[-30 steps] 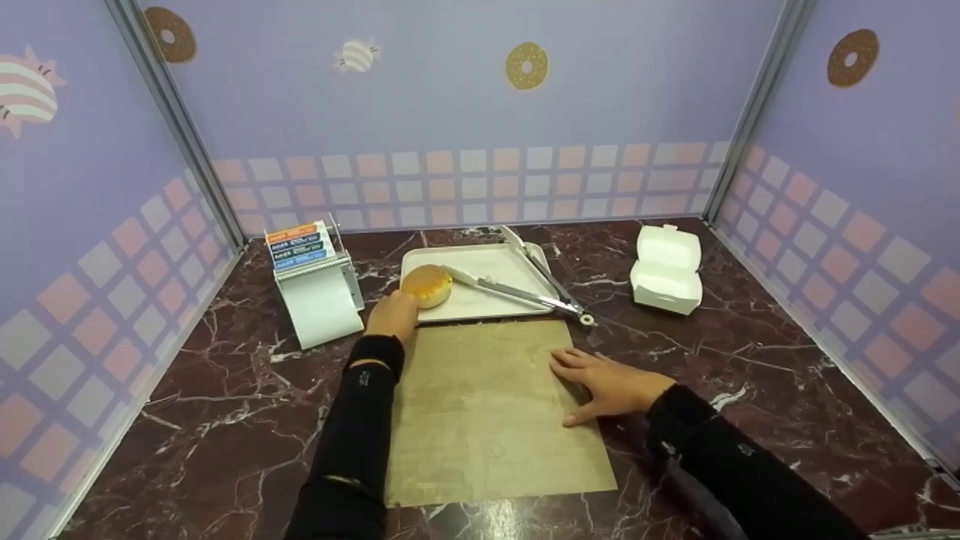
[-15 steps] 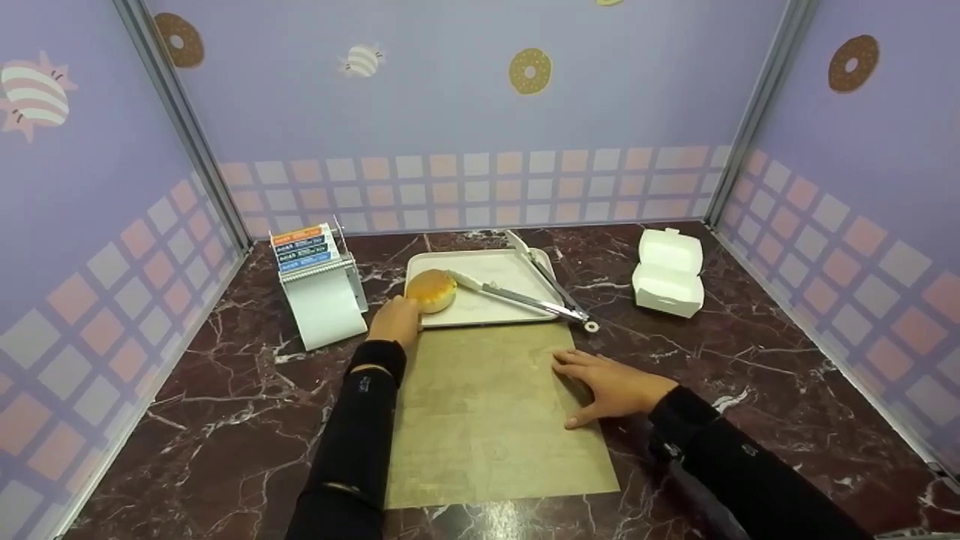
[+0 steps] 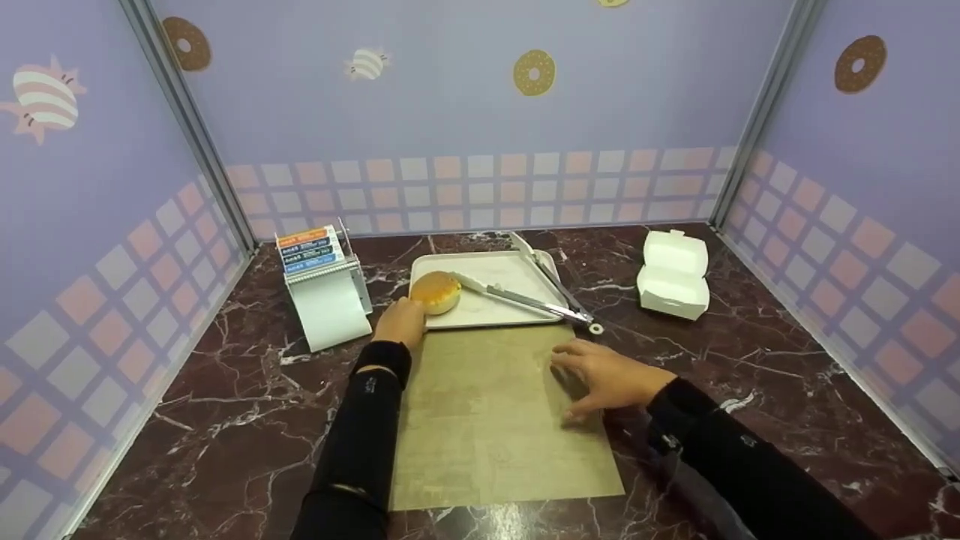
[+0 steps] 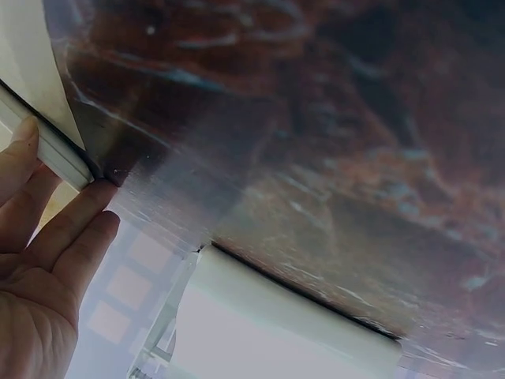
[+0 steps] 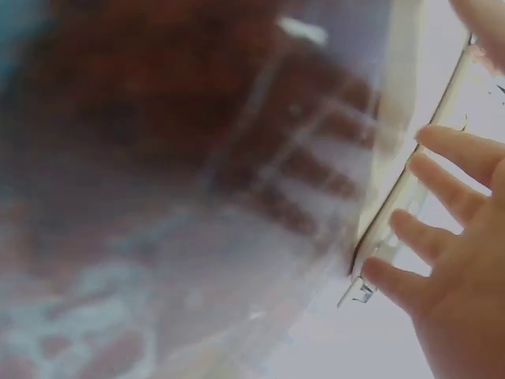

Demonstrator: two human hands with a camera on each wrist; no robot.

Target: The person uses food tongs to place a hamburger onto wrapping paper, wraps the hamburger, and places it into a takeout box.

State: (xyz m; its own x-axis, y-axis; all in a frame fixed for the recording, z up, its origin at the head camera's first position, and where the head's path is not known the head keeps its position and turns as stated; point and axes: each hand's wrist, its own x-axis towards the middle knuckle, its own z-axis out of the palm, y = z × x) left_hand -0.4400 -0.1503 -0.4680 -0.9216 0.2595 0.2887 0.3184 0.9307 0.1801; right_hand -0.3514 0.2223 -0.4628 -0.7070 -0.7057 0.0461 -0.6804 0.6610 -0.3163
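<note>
White, probably light and stiff, the tray [image 3: 472, 262] sits mid-frame, best held by its rim; the left hand [image 3: 400, 322] pinches its lower-left corner. Right of centre, the right hand [image 3: 611, 373] spreads over lower-centre paper [image 3: 487, 420], which should crease easily.

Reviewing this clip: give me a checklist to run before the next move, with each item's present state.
1. Left hand at the tray's near left corner: ok, touching.
2. Bun on the tray: ok, near left corner.
3. Tongs fully within the tray: not ok, handle end overhangs.
4. Tan sheet flat: ok.
5. Right hand touching the sheet: cannot tell.
6. White box open: ok.
</note>
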